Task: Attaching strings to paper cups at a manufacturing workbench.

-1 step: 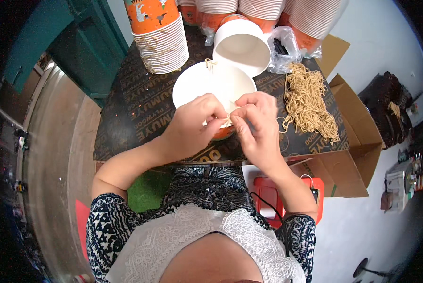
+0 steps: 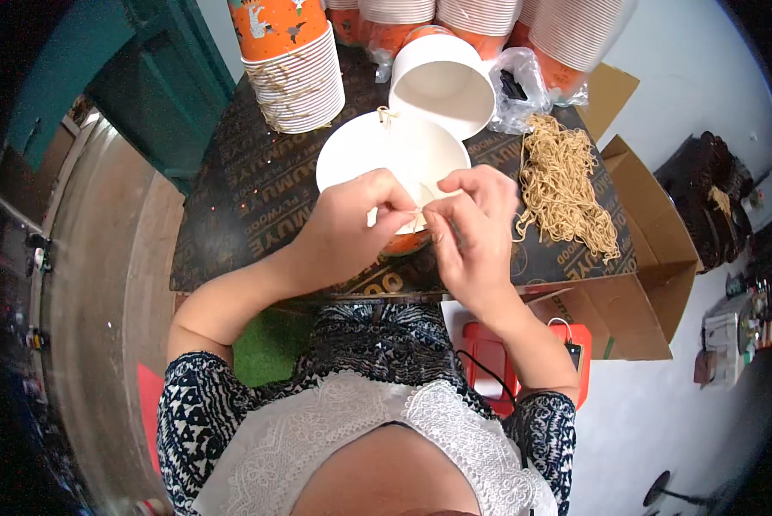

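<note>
Both hands meet at the centre of the frame. The left hand and right hand have their fingertips pinched shut on a thin tan string, over the rim of an orange-and-white paper bucket. Nothing has visibly shifted. A stack of orange printed buckets stands upper left; loose tan strings lie right of centre.

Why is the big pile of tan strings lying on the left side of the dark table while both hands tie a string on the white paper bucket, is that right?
Not quite. In the head view the pile of tan strings lies on the right side of the dark table, beside the right hand. The rest holds: the left hand and right hand both pinch a thin string at the rim of the white paper bucket.
</note>
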The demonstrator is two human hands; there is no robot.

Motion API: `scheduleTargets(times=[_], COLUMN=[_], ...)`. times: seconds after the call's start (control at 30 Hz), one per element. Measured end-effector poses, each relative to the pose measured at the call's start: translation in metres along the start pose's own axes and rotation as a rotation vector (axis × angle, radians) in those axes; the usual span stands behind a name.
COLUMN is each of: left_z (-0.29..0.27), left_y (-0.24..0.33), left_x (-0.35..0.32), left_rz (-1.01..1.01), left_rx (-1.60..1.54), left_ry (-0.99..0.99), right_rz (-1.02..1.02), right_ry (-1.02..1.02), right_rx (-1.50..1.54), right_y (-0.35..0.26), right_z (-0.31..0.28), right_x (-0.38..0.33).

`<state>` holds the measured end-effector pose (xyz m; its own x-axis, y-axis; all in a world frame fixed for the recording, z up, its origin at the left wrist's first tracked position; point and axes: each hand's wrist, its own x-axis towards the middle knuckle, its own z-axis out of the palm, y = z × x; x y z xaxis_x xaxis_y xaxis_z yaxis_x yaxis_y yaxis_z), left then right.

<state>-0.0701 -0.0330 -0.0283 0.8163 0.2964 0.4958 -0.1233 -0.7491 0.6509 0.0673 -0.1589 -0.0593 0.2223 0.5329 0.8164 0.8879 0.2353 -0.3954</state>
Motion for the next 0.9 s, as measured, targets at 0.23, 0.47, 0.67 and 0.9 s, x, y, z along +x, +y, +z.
scheduleTargets(times=[0.23, 0.47, 0.67, 0.9], left_z=[-0.011, -0.010, -0.010, -0.007], left_y=[-0.001, 0.003, 0.007, 0.005], left_x=[0.006, 0.015, 0.014, 0.005], left_rz=[-0.244, -0.286, 0.065, -0.140], left_rx=[-0.024, 0.050, 0.140, -0.004], left_ry=[-0.063, -0.050, 0.028, 0.016], right_rz=[-0.223, -0.202, 0.317, 0.196], right_ry=[-0.018, -0.011, -0.108, 0.002], right_rx=[-0.040, 0.059, 0.621, 0.473], right_y=[-0.007, -0.004, -0.014, -0.011], right_z=[-0.004, -0.005, -0.007, 0.007], right_x=[-0.025, -0.019, -0.008, -0.014])
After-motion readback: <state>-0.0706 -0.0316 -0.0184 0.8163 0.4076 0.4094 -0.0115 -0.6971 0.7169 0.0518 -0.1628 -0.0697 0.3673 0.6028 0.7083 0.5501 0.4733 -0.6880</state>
